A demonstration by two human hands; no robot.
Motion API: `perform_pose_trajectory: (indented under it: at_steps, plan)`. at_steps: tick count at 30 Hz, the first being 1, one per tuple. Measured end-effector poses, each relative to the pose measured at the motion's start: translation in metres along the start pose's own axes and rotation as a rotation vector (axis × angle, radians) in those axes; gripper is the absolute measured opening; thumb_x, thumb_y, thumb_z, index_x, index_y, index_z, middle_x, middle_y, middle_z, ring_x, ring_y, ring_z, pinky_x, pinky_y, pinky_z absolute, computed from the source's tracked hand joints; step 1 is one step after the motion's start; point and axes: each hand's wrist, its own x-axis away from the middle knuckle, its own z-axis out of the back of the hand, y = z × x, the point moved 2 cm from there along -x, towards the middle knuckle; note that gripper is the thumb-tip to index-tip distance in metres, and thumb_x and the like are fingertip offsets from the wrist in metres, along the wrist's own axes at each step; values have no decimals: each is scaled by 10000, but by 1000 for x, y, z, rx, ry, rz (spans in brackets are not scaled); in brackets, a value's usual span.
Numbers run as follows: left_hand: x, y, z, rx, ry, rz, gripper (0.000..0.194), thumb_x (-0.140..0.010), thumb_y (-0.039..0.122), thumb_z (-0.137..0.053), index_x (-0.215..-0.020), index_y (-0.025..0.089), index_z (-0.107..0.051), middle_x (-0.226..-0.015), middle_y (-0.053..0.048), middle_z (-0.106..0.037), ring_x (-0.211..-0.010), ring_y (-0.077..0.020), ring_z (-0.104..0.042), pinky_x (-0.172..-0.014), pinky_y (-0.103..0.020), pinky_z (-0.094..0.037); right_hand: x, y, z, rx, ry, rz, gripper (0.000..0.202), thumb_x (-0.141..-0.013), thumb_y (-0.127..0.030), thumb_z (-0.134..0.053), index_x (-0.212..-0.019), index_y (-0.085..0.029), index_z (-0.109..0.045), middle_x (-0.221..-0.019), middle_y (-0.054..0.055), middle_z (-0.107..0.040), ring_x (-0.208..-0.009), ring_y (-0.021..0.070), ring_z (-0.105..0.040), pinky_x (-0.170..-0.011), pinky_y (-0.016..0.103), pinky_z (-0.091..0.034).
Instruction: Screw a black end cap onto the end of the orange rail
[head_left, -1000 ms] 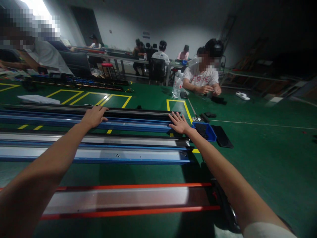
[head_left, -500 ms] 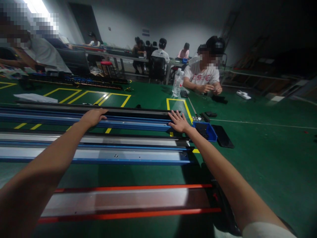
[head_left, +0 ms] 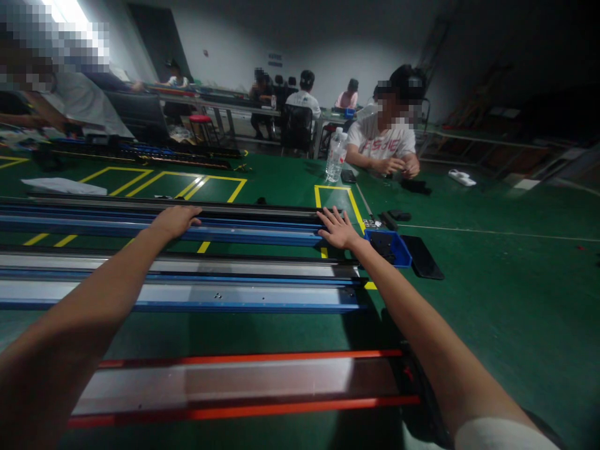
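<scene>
Across a green tabletop (head_left: pixel 492 300), the left hand (head_left: pixel 175 221) and right hand (head_left: pixel 338 229), fingers spread, touch blue-and-black rails (head_left: pixel 262 234) at twelve o'clock.

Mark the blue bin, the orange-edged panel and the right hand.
Blue bin (head_left: pixel 402 252): head view, wall at its right side.
Orange-edged panel (head_left: pixel 262 380): head view, grey middle strip.
Right hand (head_left: pixel 339 234): head view, back of the hand.
</scene>
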Motion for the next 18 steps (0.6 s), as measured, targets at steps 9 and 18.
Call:
perform_pose_trajectory:
  at_steps: [9,18]
  plan:
    - [0,7,9,-17,-73,-20,379,-983,202,-496,-1330,142,-638,-1229,-172,-776,-1138,-302,-712,-925,-384,-524,-2,1,0,8,5,9,709,-1044,-511,-369,-1695,-258,-248,-1770,21,-162,-1631,347,-28,-1309,600,-52]
    - [-3,5,8,-28,-66,-30,386,-943,120,-519,-1302,157,-655,-1193,-127,-798,-1056,-263,-739,-920,-358,-537,-6,4,-2,23,29,20,693,-1027,-445,-421,-1680,-251,-298,-1764,32,-201,-1627,371,-48,-1304,622,-77]
